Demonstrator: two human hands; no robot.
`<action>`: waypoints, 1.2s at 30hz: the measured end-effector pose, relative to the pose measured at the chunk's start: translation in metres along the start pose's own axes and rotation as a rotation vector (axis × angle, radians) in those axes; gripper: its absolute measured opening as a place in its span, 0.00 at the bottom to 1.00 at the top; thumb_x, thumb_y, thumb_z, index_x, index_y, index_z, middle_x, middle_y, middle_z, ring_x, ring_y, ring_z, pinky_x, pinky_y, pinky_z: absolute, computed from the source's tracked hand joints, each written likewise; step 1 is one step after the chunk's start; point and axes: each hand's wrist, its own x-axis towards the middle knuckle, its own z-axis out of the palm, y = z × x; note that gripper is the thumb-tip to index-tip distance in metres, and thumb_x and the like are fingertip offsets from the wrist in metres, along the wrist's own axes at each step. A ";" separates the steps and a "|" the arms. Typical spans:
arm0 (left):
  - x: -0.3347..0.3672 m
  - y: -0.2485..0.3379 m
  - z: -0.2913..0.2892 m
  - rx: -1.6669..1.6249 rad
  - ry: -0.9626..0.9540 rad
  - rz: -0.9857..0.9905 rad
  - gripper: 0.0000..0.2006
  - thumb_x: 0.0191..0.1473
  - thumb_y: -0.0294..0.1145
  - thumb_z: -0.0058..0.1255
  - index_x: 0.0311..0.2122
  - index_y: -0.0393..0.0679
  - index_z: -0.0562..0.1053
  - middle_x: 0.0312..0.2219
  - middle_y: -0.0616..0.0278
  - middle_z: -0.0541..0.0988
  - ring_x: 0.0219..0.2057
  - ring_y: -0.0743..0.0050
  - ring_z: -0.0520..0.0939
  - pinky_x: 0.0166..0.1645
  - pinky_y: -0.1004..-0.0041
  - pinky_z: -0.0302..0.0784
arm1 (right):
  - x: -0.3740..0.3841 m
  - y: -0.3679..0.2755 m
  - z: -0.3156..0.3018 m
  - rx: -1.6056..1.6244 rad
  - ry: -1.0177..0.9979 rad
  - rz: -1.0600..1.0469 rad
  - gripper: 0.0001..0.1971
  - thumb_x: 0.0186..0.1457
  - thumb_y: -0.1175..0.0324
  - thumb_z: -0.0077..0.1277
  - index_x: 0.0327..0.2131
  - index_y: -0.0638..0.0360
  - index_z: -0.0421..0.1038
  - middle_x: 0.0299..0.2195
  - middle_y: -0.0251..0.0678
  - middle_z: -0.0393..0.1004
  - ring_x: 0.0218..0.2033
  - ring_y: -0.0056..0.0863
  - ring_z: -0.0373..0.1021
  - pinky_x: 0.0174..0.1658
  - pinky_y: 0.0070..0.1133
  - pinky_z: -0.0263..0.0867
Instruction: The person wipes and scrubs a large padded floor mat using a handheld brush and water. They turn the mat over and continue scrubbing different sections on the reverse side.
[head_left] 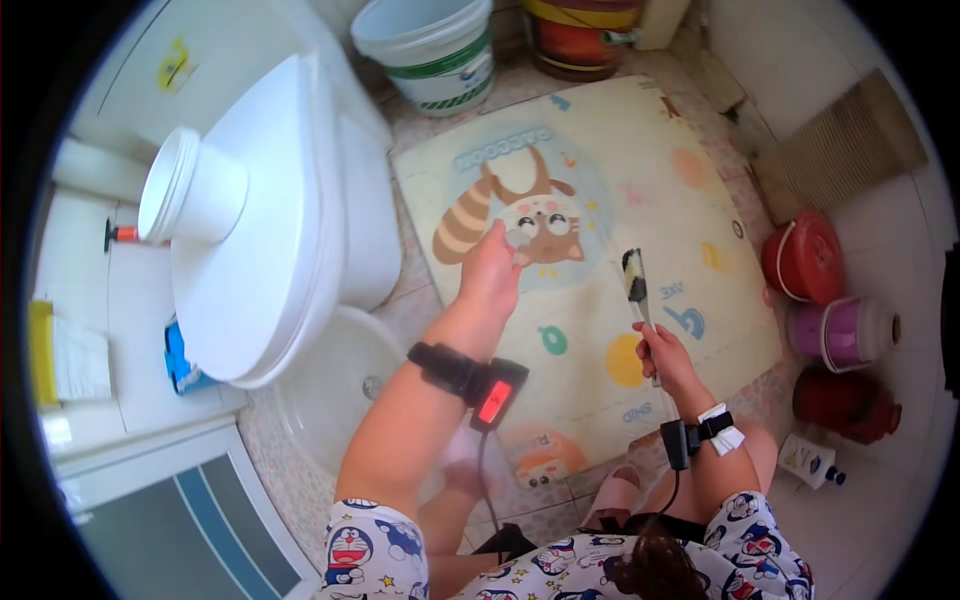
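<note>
A cream foam-like mat [690, 225] with a cartoon raccoon and coloured shapes lies flat on the tiled floor in front of me. My right hand [668, 358] is wrapped round the pale handle of a scrub brush [635, 276], whose dark and light bristle head points away from me above the mat's right half. Over the raccoon picture, my left hand [491, 268] reaches out with its fingers drawn together. Whatever those fingers hold, if anything, is too faint to make out. Black straps with small devices circle both forearms.
On the left stands a white toilet [265, 230] with a white tub [215, 190] on its lid. Below it sits a translucent basin [335, 400]. A white-and-green bucket [435, 65] is at the back; red [806, 257] and purple [838, 330] buckets and a white bottle [806, 460] line the right.
</note>
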 end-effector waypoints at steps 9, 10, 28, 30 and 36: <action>0.004 -0.005 -0.145 0.036 0.052 0.041 0.11 0.53 0.38 0.41 0.39 0.44 0.68 0.32 0.65 0.71 0.34 0.75 0.70 0.41 0.72 0.67 | -0.016 -0.008 -0.038 0.097 0.088 0.007 0.15 0.56 0.60 0.40 0.39 0.61 0.64 0.15 0.28 0.62 0.09 0.13 0.53 0.13 0.13 0.51; 0.002 -0.005 -0.176 -0.005 0.128 0.043 0.09 0.53 0.37 0.42 0.35 0.44 0.69 0.28 0.67 0.70 0.30 0.76 0.70 0.37 0.74 0.67 | -0.017 -0.008 -0.036 0.073 0.085 0.007 0.15 0.56 0.60 0.40 0.39 0.61 0.64 0.15 0.28 0.62 0.09 0.13 0.53 0.13 0.13 0.51; 0.035 -0.113 -0.490 0.184 0.510 -0.033 0.11 0.54 0.40 0.38 0.28 0.46 0.67 0.23 0.68 0.69 0.24 0.79 0.68 0.31 0.78 0.65 | 0.004 0.003 0.005 -0.087 0.005 0.063 0.15 0.54 0.60 0.41 0.37 0.62 0.66 0.17 0.29 0.62 0.10 0.15 0.56 0.13 0.14 0.53; 0.030 -0.106 -0.458 -0.027 0.231 0.037 0.11 0.54 0.37 0.38 0.24 0.44 0.66 0.18 0.69 0.67 0.18 0.78 0.65 0.25 0.77 0.65 | 0.001 0.002 0.001 -0.123 -0.005 0.079 0.16 0.55 0.59 0.40 0.38 0.63 0.66 0.17 0.29 0.62 0.10 0.16 0.57 0.14 0.14 0.53; -0.020 -0.036 -0.236 -0.192 0.007 -0.177 0.08 0.54 0.30 0.41 0.25 0.41 0.66 0.19 0.65 0.69 0.21 0.75 0.69 0.29 0.76 0.69 | -0.004 -0.010 -0.010 -0.055 -0.036 0.006 0.17 0.57 0.58 0.35 0.40 0.62 0.65 0.17 0.27 0.62 0.12 0.15 0.56 0.16 0.13 0.53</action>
